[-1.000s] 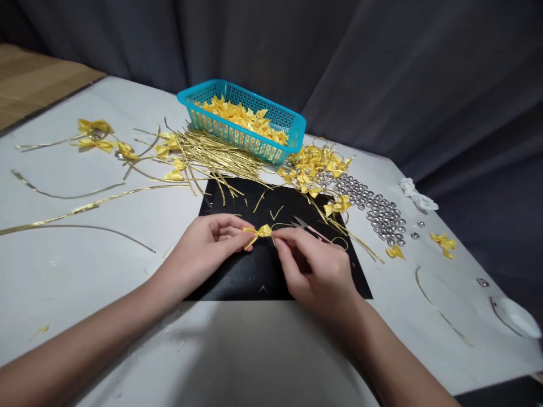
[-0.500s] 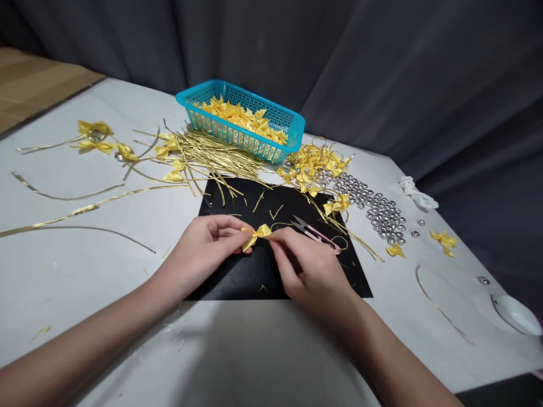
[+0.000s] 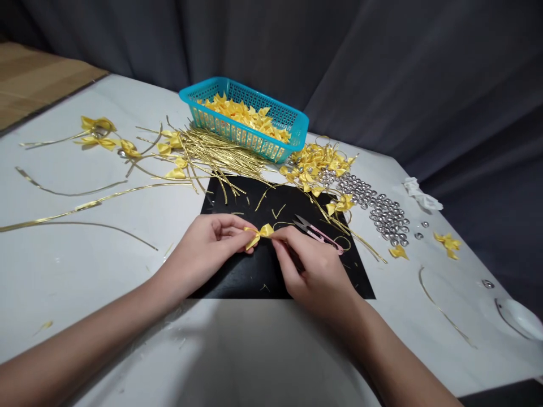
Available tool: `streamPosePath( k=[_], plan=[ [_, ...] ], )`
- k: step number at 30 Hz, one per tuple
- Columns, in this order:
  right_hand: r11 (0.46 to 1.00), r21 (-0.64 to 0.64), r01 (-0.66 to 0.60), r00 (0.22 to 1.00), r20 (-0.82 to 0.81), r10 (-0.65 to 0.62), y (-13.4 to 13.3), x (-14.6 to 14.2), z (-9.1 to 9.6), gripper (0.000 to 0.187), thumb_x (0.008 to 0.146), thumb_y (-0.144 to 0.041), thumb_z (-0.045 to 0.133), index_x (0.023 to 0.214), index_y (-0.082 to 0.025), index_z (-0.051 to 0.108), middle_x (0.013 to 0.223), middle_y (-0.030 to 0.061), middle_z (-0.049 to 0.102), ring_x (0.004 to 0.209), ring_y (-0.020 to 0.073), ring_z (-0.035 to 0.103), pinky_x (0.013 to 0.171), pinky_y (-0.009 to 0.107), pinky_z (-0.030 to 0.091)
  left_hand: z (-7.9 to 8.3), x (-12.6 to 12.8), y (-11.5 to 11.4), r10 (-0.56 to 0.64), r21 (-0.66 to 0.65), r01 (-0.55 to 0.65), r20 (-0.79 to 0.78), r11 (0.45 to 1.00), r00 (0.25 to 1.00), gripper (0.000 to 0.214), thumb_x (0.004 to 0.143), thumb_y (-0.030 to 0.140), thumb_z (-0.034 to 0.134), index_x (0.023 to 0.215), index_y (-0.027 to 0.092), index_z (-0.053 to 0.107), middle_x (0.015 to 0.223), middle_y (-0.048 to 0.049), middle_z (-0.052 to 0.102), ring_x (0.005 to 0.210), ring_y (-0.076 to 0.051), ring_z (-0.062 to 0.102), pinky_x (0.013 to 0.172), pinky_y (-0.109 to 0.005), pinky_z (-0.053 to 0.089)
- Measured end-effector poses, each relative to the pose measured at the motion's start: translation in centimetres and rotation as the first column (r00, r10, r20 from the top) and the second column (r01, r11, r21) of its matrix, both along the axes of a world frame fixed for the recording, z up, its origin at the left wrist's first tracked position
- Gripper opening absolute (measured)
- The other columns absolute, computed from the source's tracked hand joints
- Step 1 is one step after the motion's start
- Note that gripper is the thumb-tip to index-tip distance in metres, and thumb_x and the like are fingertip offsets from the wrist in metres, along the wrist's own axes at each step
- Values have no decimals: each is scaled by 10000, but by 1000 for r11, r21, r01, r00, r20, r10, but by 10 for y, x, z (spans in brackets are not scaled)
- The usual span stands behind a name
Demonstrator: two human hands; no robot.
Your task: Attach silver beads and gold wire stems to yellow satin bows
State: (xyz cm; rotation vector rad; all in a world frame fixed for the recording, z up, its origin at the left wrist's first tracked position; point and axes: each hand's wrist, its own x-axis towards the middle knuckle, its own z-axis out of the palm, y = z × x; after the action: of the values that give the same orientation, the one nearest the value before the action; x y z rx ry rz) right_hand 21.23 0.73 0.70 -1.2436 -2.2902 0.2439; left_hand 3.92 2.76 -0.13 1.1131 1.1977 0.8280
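Observation:
A small yellow ribbon bow [image 3: 265,230] is held low over a black mat [image 3: 241,282]. Its left side is pinched between the thumb and fingers of my left hand [image 3: 218,237]. At the bow's right edge, the thumb and forefinger of my right hand [image 3: 311,257] are closed; whether they grip ribbon or a thin gold cord there is hard to tell. A curved length of gold cord [image 3: 283,224] shows just above my right fingers. Pink-handled thread snips [image 3: 318,233] lie on the mat behind my right hand, blades pointing up-left.
Behind the mat, a blue basket [image 3: 244,125] holds many yellow bows. Gold cords [image 3: 224,152] are heaped before it. Tied bows [image 3: 322,161] and silver beads [image 3: 386,217] spread to the right. More bows [image 3: 97,133] lie left. A white dish [image 3: 520,319] sits far right.
The whole view has shifted slightly to the right. Both hands keep the same pose at the bow, whose left tail is angled a little differently.

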Motion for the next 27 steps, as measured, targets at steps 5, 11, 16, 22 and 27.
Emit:
streamPosePath(
  k=[5, 11, 16, 22, 27],
  plan=[
    [1000, 0, -1, 1000, 0, 1, 0, 0, 0, 136, 874, -117, 450, 786, -149, 549, 729, 18, 645, 609, 86, 586, 577, 193, 397, -1, 0, -1, -1, 10, 1, -18, 1000, 1000, 135, 742, 287, 660, 761, 160, 703, 668, -12, 710, 641, -123, 626, 621, -200, 467],
    [1000, -10, 4, 1000, 10, -4, 0, -1, 0, 141, 876, -126, 444, 790, -153, 551, 729, 16, 645, 623, 90, 591, 578, 193, 390, 0, 0, -1, 2, 15, -2, -29, 1000, 1000, 139, 739, 288, 659, 751, 157, 704, 655, -10, 706, 626, -119, 621, 610, -195, 466],
    [1000, -6, -5, 1000, 31, 5, 1, 0, -1, 138, 871, -111, 451, 798, -137, 564, 715, 18, 635, 609, 93, 581, 570, 197, 379, 0, 0, -1, 5, 13, -4, -30, 1000, 1000, 139, 744, 286, 654, 752, 155, 702, 654, -7, 704, 628, -110, 617, 619, -186, 465],
    [1000, -3, -3, 999, 32, 3, 1, 1, -1, 148, 874, -117, 452, 817, -118, 589, 703, 22, 626, 599, 95, 577, 560, 206, 367, -1, -1, -1, -5, 18, 6, -23, 1000, 1000, 149, 754, 297, 649, 753, 158, 701, 647, -3, 702, 623, -100, 618, 614, -175, 460],
    [1000, -25, 9, 1000, 19, -8, 0, 0, 1, 148, 872, -118, 456, 826, -118, 597, 690, 11, 617, 589, 86, 565, 555, 207, 360, 0, 0, -1, 1, 19, 0, -16, 1000, 1000, 125, 750, 277, 653, 749, 160, 698, 637, 3, 698, 615, -96, 615, 599, -171, 454]
  ],
)
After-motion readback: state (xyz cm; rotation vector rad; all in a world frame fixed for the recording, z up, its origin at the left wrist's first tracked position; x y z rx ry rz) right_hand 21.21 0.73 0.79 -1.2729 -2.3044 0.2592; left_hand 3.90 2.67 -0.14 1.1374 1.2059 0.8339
